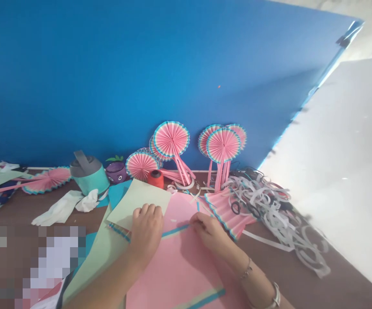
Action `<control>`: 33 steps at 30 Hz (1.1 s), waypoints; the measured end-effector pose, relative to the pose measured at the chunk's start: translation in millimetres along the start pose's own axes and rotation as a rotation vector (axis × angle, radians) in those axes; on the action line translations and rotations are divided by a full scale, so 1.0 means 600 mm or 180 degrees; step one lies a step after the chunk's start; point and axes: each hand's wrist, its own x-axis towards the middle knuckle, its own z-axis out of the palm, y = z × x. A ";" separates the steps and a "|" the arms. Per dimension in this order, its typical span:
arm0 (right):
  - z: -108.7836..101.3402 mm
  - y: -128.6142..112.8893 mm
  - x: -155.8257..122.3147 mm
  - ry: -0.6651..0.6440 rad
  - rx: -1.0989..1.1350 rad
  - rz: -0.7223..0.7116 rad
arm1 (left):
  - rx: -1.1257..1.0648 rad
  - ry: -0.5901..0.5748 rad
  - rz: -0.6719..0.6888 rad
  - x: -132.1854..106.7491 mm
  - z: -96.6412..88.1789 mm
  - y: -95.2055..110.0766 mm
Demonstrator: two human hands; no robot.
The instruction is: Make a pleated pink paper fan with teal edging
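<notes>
My left hand rests with curled fingers on the edge of a pale green sheet and beside the pink paper; whatever its fingertips hold is hidden. To the right, the fingers of my right hand are drawn together in a pinch at the end of a blue and cream border strip on the paper. I cannot make out what is in that pinch. A large pink sheet lies beneath both hands, with another blue and cream strip along its near edge.
Pink pleated paper fans lean against the blue wall, more fans to their right. A pleated pink sheet lies beside tangled white strips. A teal container, purple cup, red roll and white gloves stand or lie behind.
</notes>
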 end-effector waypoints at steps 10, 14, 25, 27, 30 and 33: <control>0.002 0.000 0.001 -0.0056 0.0288 -0.0199 | -0.0576 -0.0437 0.1480 -0.046 0.004 0.046; 0.003 -0.009 0.002 -0.0098 -0.0084 -0.0132 | -0.0663 -0.0529 0.1515 -0.049 0.005 0.047; 0.005 -0.013 0.005 -0.0148 -0.0525 0.0036 | -0.0765 -0.0488 0.1479 -0.049 0.013 0.046; 0.004 -0.015 0.006 -0.0160 -0.0545 0.0038 | -0.0755 -0.0459 0.1503 -0.048 0.015 0.046; 0.003 -0.018 0.006 -0.0176 -0.0584 0.0062 | -0.0741 -0.0425 0.1533 -0.048 0.016 0.046; 0.002 -0.020 0.006 -0.0177 -0.0608 0.0088 | -0.0718 -0.0417 0.1553 -0.047 0.014 0.046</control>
